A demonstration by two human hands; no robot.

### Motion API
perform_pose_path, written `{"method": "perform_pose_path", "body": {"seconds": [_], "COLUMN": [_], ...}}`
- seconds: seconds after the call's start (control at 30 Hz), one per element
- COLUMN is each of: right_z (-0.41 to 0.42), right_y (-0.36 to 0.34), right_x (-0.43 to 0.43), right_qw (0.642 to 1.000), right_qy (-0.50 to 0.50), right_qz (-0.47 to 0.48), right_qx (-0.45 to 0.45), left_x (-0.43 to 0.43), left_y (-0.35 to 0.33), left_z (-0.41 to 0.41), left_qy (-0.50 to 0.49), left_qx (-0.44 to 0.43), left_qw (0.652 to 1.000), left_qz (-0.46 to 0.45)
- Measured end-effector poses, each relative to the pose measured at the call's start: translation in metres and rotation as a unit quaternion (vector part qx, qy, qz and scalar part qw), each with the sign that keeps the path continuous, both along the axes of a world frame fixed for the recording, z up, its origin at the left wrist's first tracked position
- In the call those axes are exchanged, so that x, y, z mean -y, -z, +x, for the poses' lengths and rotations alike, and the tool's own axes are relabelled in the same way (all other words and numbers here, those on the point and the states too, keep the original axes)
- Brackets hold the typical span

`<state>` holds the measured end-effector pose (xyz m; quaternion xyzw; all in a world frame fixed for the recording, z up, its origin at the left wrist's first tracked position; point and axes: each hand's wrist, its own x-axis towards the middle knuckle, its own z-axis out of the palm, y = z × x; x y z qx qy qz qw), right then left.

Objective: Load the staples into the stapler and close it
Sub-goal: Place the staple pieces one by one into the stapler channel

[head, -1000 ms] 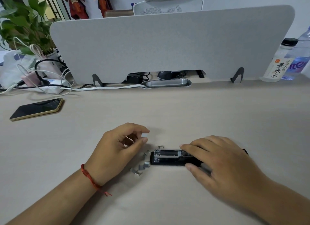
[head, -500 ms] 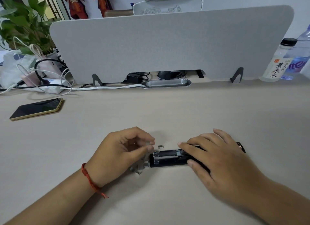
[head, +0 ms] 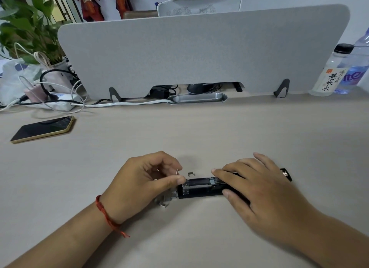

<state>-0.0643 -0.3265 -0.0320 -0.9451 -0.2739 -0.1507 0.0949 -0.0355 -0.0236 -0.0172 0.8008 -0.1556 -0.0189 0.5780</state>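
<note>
The left hand (head: pixel 147 180) pinches a thin staple (head: pixel 177 171) at 9 o'clock of the open stapler (head: pixel 201 190), gripped by the right hand (head: pixel 257 190), and this staple may slip and miss the narrow channel (head: pixel 199 181).

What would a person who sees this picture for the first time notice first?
At the near middle of the desk, the right hand holds an open black stapler, and the left hand pinches a thin staple at its front end. Loose staples lie beside it. A wide grey divider stands behind.
</note>
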Motion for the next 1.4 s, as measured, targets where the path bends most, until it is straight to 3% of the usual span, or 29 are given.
{"method": "perform_pose_path", "body": {"seconds": [0.13, 0.33, 0.9, 1.4], "right_z": [0.000, -0.001, -0.002, -0.002], "right_y": [-0.001, -0.001, -0.001, -0.005], "right_x": [-0.001, -0.003, -0.003, -0.003], "right_qw": [1.000, 1.000, 1.000, 1.000], "right_qy": [-0.007, -0.002, -0.014, -0.013], "right_qz": [0.007, 0.007, 0.006, 0.006], "right_qx": [0.001, 0.012, 0.025, 0.014], "left_x": [0.002, 0.009, 0.019, -0.003], "left_y": [-0.001, -0.003, -0.009, -0.003], "left_z": [-0.003, -0.007, -0.002, -0.001], "left_qy": [0.006, -0.004, -0.028, 0.037], "left_qx": [0.020, 0.001, -0.043, 0.080], "left_qw": [0.997, 0.994, 0.991, 0.994], "left_qz": [0.071, 0.105, 0.121, 0.063]}}
